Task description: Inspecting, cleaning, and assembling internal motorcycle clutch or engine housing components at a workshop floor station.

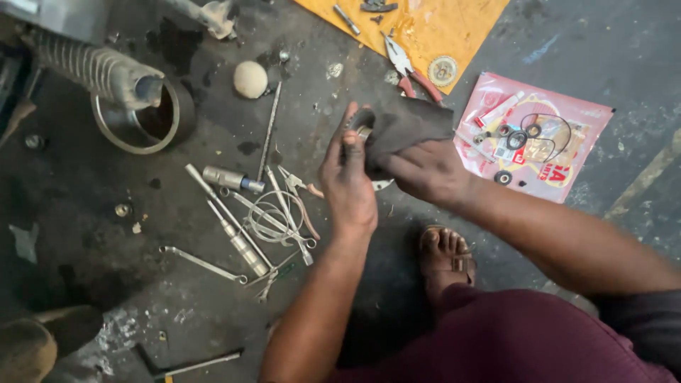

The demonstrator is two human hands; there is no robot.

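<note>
Two bare hands work a small round metal part [364,132] inside a dark, greasy rag [404,131] above an oil-stained concrete floor [85,206].

The left hand [347,181] pinches the ring-shaped part, its grip pressed on the rim, fingertips blackened; the right hand [425,170] has its grip closed on the limp cloth, which drapes over the part's far side. At nine o'clock from the hands lie slim steel rods and a chrome socket [230,177], tangled with bright wire loops [273,216] and small pliers [298,188]. At ten o'clock sit a pale ball [250,79] and a ribbed grey cylinder [92,67] over a wide metal ring [142,120]. At two o'clock, a glossy pink packet [567,142] carries black rubber rings; red-handled pliers [408,71] rest at the edge of an orange sheet [425,28]. A sandalled foot [443,255] is planted at six o'clock.
</note>
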